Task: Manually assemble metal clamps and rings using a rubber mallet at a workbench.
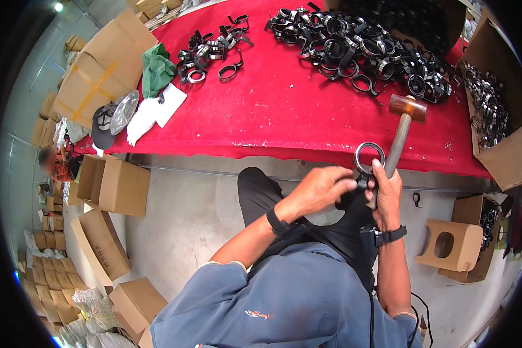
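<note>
My right hand is closed round the wooden handle of a mallet, whose amber-brown head lies over the red-covered table. The same hand also holds a round metal-and-black ring clamp upright, its black tail between thumb and fingers. My left hand is just left of the clamp's tail, fingers bent and slightly apart, nothing visible in them. Some of its fingers are blurred. Beyond the hands, many similar ring clamps are heaped on the table, and a smaller group lies farther left.
The red-covered table spans the far side. At its right end a cardboard box holds metal parts. A green cloth, a cap and white gloves lie at its left end. Cardboard boxes stand on the floor.
</note>
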The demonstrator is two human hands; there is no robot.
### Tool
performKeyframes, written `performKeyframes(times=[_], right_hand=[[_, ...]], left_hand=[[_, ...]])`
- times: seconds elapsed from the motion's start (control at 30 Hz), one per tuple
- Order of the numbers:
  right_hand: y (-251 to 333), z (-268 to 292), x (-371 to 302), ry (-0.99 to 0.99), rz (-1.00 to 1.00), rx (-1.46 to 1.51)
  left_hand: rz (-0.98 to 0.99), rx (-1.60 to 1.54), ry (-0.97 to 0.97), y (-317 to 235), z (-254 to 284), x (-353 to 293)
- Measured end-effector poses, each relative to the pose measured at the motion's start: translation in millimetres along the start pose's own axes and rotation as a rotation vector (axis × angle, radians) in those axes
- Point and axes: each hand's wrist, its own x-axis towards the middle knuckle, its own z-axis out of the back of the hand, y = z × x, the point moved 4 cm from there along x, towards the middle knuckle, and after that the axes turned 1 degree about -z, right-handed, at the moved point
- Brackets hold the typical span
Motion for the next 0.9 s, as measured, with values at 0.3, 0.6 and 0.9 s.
performKeyframes(times=[0.3, 0.6, 0.9], right_hand=[[-11, -6, 14, -0.026, 0.058, -0.047], [-30, 88, -39, -0.122, 0.223, -0.610], [28, 95, -55, -0.043, 0.403, -0.541]], left_hand=[[0.048, -0.341, -0.186, 57, -29, 17], [0.110, -0.232, -0.299, 107, -36, 52], [0.070, 0.011, -0.452, 96, -37, 49]])
